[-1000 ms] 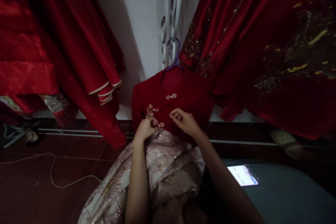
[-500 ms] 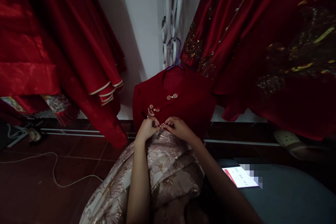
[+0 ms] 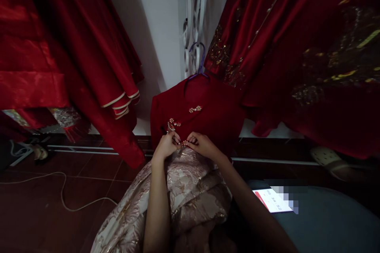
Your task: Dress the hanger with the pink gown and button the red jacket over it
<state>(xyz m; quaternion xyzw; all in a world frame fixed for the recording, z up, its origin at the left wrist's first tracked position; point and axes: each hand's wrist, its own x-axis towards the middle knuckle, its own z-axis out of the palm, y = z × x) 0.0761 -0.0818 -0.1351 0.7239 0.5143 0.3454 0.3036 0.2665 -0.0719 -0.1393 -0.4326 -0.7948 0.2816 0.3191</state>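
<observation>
A dark red top (image 3: 216, 110) hangs from a purple hanger (image 3: 201, 63) in front of me. It carries a pearl-beaded clasp (image 3: 195, 109) near the neck and another beaded ornament (image 3: 172, 125) lower on the left. At its waist, my left hand (image 3: 168, 145) and my right hand (image 3: 202, 143) pinch the two sides of a small beaded clasp (image 3: 184, 142). Whether the clasp is fastened cannot be made out. Below it spreads a shiny pinkish-gold patterned skirt (image 3: 192, 182), lying under my forearms.
Red garments (image 3: 97, 47) hang on the left, and sequined red dresses (image 3: 267, 47) on the right. A white metal rack (image 3: 192, 8) stands behind the hanger. On a grey-green round seat (image 3: 332, 221) lies a lit phone (image 3: 271, 199). A pale cable (image 3: 63, 193) crosses the tiled floor.
Both hands stay at the waist clasp with only very slight finger movement. The view has shifted a touch, and the digits on the phone's screen have advanced.
</observation>
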